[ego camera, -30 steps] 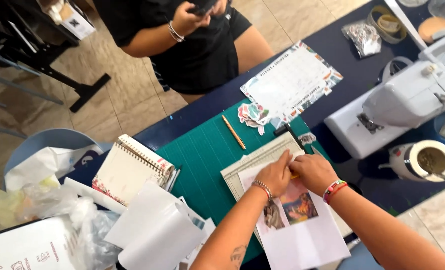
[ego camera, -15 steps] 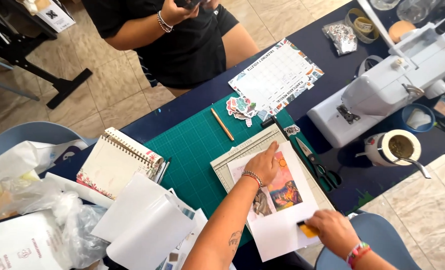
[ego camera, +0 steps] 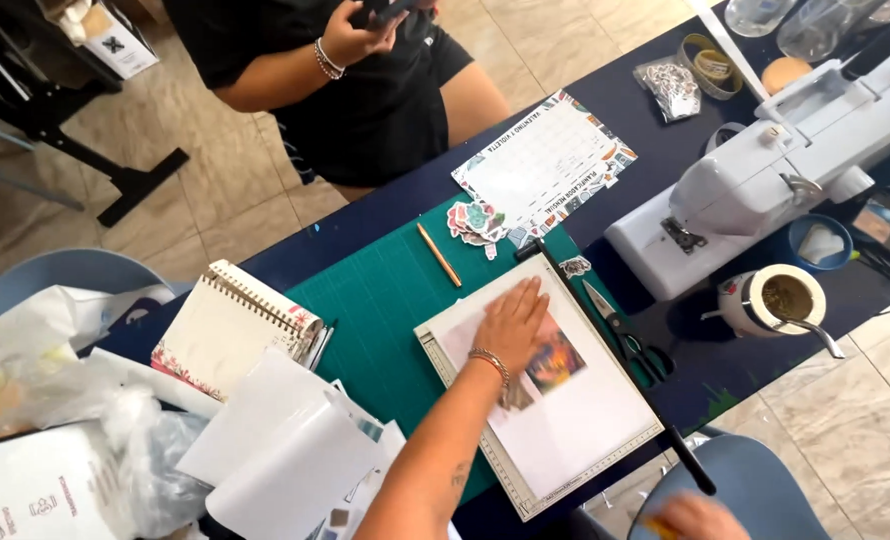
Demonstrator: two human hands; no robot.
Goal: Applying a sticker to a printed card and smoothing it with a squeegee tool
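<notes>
My left hand lies flat, fingers spread, on a white sheet with a colourful picture printed on it. The sheet rests on a pale paper trimmer, which sits on a green cutting mat. The trimmer's blade arm ends in a black handle past the table's near edge. My right hand is blurred at the bottom edge, below that handle and off the table, with a small yellow thing in its fingers.
Scissors, a pencil, stickers and a printed planner sheet lie around the mat. A white sewing machine and a cup stand to the right. A spiral notebook and loose papers lie left. Another person sits opposite.
My right hand has come off the sheet and drawn back down to the right, past the table's edge. My left hand stays pressed on the sheet.
</notes>
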